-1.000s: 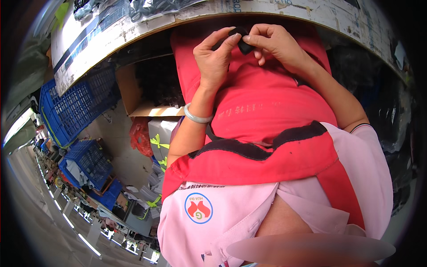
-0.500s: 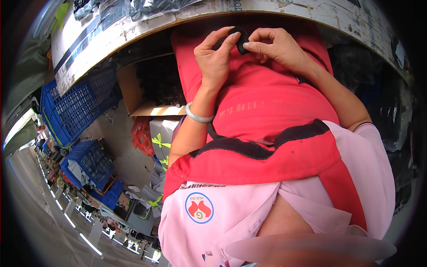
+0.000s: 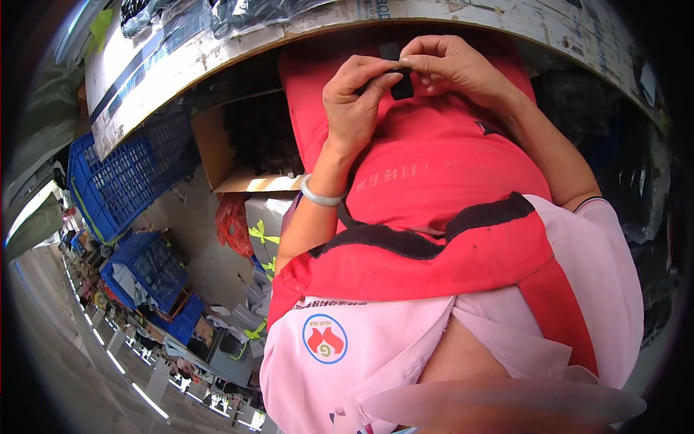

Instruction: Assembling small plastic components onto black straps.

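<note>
A short black strip [image 3: 403, 88], apparently fabric or webbing, is held between my two hands over the lap of my red apron [image 3: 441, 159]. My left hand [image 3: 356, 100], with a pale bangle on its wrist, pinches the strip between thumb and fingers from the left. From the right, my right hand [image 3: 454, 66] grips the same piece with thumb and forefinger. One part of the strip hangs below the fingertips and another shows above them. The strip's exact kind is too small to make out.
The worktable [image 3: 195, 76] edge curves just beyond my hands, with plastic-wrapped dark items [image 3: 249, 14] on top. Below it at left stands an open cardboard box [image 3: 210, 145] holding dark pieces. Blue plastic crates [image 3: 108, 184] and a red bag [image 3: 233, 226] are farther left.
The black strip has turned, and its lower part now hangs beneath my fingers. My left hand has dipped slightly and shifted; my right hand has risen a little, its fingers closer to the left ones.
</note>
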A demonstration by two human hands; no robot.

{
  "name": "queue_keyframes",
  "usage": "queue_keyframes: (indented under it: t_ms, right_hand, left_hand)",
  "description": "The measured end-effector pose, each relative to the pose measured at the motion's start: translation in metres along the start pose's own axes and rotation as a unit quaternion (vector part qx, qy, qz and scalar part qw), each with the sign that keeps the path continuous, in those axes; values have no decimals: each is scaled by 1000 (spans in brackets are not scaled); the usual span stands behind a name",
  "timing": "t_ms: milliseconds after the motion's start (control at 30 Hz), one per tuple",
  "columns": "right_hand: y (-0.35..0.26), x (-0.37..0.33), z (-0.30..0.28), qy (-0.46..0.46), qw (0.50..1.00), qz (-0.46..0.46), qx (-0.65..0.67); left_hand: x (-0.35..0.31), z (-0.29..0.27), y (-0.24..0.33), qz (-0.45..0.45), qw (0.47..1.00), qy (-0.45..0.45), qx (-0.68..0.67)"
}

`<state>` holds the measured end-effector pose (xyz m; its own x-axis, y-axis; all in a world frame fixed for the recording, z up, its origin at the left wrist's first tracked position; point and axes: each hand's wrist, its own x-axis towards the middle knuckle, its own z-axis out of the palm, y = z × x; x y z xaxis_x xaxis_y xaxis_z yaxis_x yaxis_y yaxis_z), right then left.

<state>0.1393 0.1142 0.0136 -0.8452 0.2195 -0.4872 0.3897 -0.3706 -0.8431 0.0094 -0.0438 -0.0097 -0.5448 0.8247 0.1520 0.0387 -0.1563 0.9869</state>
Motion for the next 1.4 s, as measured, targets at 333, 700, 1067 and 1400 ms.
queue_keyframes:
  t_ms: [333,700,1067,1400]
  right_hand:
    - [10,6,3,91,987,-128,16]
    - [12,17,2,138,976,-166,30]
    - [-32,36,59,25,905,-303,-296]
    - [11,29,48,-76,858,-260,-436]
  left_hand:
    - [-5,-2,13,62,993,-58,77]
    - [-19,-10,15,-302,917,46,-255]
    - [-24,-23,1,-247,927,-3,-283]
    - [-13,-23,-20,-334,889,51,-308]
